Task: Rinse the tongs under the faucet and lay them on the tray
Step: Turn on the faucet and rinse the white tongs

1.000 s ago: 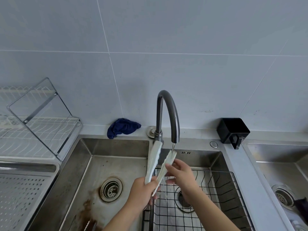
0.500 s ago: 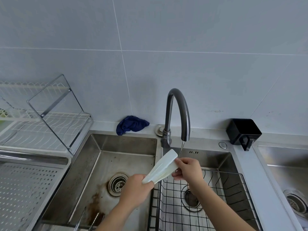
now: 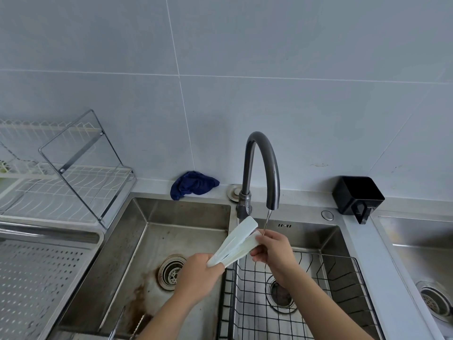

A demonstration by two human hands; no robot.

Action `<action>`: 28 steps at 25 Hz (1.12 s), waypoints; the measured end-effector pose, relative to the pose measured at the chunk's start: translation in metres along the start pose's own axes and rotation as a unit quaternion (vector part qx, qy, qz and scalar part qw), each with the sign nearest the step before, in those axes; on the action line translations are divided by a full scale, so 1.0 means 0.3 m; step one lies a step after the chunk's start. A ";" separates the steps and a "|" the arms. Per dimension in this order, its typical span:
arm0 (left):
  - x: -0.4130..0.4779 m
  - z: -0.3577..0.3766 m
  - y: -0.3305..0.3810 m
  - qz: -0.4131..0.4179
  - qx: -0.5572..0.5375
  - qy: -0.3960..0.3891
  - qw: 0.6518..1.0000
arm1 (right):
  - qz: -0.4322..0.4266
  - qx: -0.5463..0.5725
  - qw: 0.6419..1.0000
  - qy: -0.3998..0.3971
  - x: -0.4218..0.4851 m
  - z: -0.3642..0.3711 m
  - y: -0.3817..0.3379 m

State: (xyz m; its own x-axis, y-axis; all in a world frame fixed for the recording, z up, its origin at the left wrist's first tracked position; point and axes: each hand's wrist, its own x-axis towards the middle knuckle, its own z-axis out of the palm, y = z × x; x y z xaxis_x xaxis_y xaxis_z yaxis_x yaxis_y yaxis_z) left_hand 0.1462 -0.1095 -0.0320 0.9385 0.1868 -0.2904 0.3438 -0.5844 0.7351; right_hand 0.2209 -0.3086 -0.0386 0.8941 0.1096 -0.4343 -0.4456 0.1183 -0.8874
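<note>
1. Head view: left hand [image 3: 196, 276] gripped the tongs [image 3: 232, 246] by their near end, steadying them over the sink [image 3: 186, 212].
2. Right hand [image 3: 274, 253] pinched the far tip, apparently rubbing it under the thin stream [image 3: 267, 220].
3. Faucet [image 3: 267, 163] ran behind; the perforated tray [image 3: 36, 278] lay left.

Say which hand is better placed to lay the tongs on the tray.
Left, probably: left hand grips the tongs by the joined end, nearer the tray; right hand only pinches a tip.
</note>
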 end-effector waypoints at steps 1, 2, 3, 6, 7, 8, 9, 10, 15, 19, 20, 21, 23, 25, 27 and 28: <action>0.001 -0.004 -0.002 -0.002 -0.006 0.001 1.000 | 0.008 0.028 0.999 -0.027 -0.005 -0.002 0.003; 0.001 -0.008 -0.004 -0.003 -0.009 0.001 1.000 | 0.011 0.039 0.998 -0.038 -0.013 -0.003 0.004; 0.000 -0.009 -0.005 -0.002 -0.010 -0.001 1.000 | 0.007 0.033 0.999 -0.030 -0.016 -0.003 0.009; -0.009 0.001 -0.002 0.006 0.008 -0.008 1.000 | -0.020 -0.016 0.999 0.046 -0.012 0.009 0.025; -0.011 0.004 0.000 0.005 0.007 -0.008 1.000 | -0.014 0.003 0.999 0.047 -0.011 0.012 0.027; -0.010 0.005 0.000 0.002 0.004 -0.008 1.000 | -0.006 0.032 0.999 0.026 -0.014 0.014 0.028; -0.009 0.005 0.000 -0.002 0.001 -0.010 1.000 | 0.000 0.058 0.998 0.001 -0.017 0.012 0.029; -0.007 0.003 0.001 -0.003 -0.003 -0.013 1.000 | 0.004 0.079 0.997 -0.019 -0.025 0.010 0.026; -0.006 0.020 -0.006 -0.006 -0.034 0.001 0.999 | -0.025 0.051 0.998 -0.002 -0.036 -0.001 0.009; -0.015 0.025 -0.009 -0.006 -0.075 0.005 0.997 | -0.030 0.053 0.996 -0.070 -0.056 0.001 -0.009; -0.019 0.027 -0.008 -0.011 -0.095 0.005 0.995 | -0.038 0.047 0.996 -0.067 -0.059 0.006 -0.016; -0.023 0.029 -0.005 -0.019 -0.124 0.001 0.992 | -0.043 0.048 0.996 -0.060 -0.057 0.010 -0.020; -0.030 0.037 -0.001 -0.041 -0.191 -0.018 0.981 | -0.039 0.095 0.992 -0.076 -0.054 0.009 -0.024; -0.028 0.050 -0.003 -0.054 -0.223 -0.035 0.973 | -0.035 0.144 0.981 -0.128 -0.059 -0.006 -0.026; -0.024 0.066 0.002 -0.072 -0.260 -0.058 0.961 | -0.041 0.175 0.969 -0.169 -0.067 -0.018 -0.028; -0.023 0.076 0.008 -0.086 -0.287 -0.075 0.951 | -0.038 0.183 0.968 -0.167 -0.065 -0.019 -0.033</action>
State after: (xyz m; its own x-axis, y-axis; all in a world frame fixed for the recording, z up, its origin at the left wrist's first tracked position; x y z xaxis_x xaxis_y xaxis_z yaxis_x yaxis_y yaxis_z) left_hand 0.1398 -0.1301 -0.0423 0.8667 0.1014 -0.4884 0.4926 -0.0199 0.8700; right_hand 0.2081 -0.3175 -0.0222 0.8878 0.3919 -0.2412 -0.4194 0.4732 -0.7748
